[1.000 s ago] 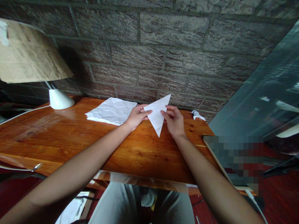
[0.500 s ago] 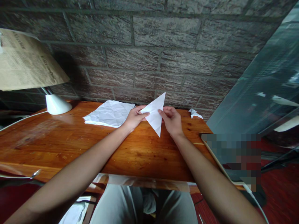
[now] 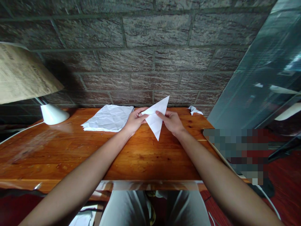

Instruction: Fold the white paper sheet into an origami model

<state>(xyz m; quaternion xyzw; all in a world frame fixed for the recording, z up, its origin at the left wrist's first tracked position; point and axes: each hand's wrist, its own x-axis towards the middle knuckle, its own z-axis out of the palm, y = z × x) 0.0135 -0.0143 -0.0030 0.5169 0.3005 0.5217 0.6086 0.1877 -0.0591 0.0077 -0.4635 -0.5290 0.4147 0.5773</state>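
Observation:
A white sheet of paper (image 3: pixel 155 121), folded into a triangle, is held up above the wooden table. My left hand (image 3: pixel 136 120) pinches its left corner, the thumb lying on the near face. From the right side, my right hand (image 3: pixel 172 121) grips it, with the thumb pressed near the middle of the face and the fingers behind. One point of the triangle aims up and right, another downward. Fingers behind the paper are partly hidden.
Creased white sheets (image 3: pixel 109 117) lie stacked left of my hands. A small folded paper piece (image 3: pixel 195 110) sits at the table's back right. A lamp (image 3: pixel 53 113) stands at the left, and a pixelated laptop-like device (image 3: pixel 223 153) at the right edge. A brick wall (image 3: pixel 141 62) rises behind.
My right thumb has slid left toward the middle of the triangle, and the paper has tilted slightly clockwise. The whole view has shifted a little.

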